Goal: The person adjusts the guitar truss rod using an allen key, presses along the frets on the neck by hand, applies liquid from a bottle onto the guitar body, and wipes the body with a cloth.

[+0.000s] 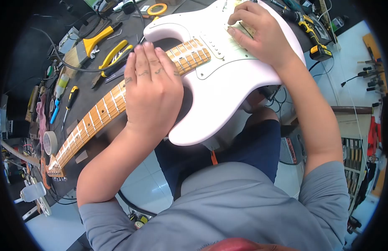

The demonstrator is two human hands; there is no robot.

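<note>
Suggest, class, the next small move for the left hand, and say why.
Perhaps lift the left hand clear of the neck: its extended fingers cover part of it, while the right hand, bent over the pale guitar body, could help steady it.

Workshop interior, viewed from above a dark-topped workbench [91,85].
Below: floor [150,178] of pale, glossy tiles, with visible joint lines and bright reflections. At right: brown horizontal rail [350,110], then a pale-framed rack [353,170] filled with slender items; at far right, orange-brown wooden board [370,44] with dark tools alongside. Lighting: bright, cool over floor; left periphery darker, detail indistinct.
</note>
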